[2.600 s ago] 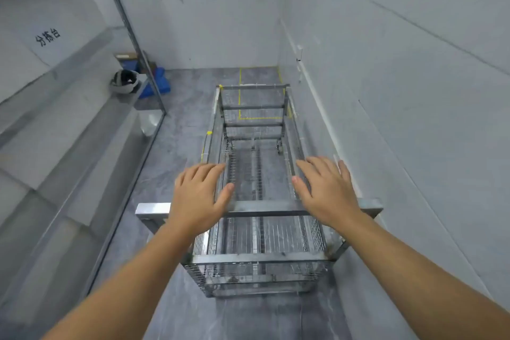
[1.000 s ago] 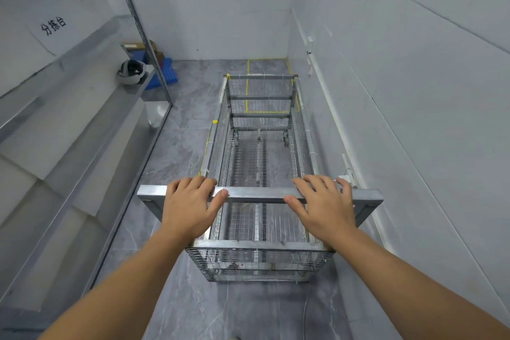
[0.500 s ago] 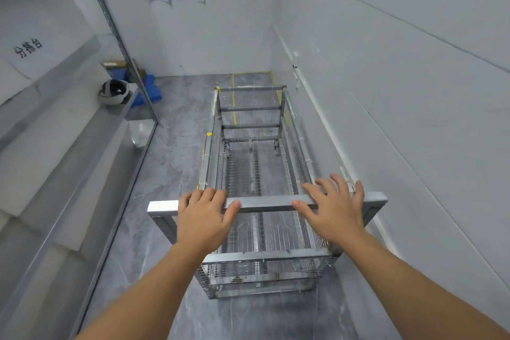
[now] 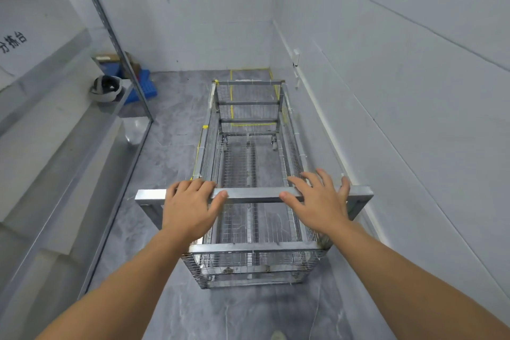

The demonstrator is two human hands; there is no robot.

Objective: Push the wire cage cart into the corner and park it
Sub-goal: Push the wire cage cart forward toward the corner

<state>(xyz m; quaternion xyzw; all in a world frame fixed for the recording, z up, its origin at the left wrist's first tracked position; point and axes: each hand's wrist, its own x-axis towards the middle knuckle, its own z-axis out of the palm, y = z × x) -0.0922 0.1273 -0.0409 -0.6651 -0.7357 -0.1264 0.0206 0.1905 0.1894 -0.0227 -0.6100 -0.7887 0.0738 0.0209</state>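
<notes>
The wire cage cart [image 4: 248,248] is a long steel mesh basket on casters. It stands lengthwise along the right wall and points at the back corner. Its far end sits over a yellow taped rectangle [image 4: 249,70] on the floor. Across the near end runs a flat steel handle bar [image 4: 254,194]. My left hand [image 4: 190,204] holds the bar left of centre, fingers curled over its far edge. On the bar's right part my right hand [image 4: 317,201] lies with fingers spread over the top and the thumb against the near edge.
The right wall [image 4: 386,119] runs close beside the cart. On the left a steel shelf with a slanted post [image 4: 116,41] holds a white helmet [image 4: 106,88]. A blue crate [image 4: 143,85] and a cardboard box [image 4: 107,59] sit behind the post. Grey floor lies between shelf and cart.
Both hands have stayed on the handle bar. My left fingers have curled over it. The cart has shifted slightly toward the back wall, still along the right wall.
</notes>
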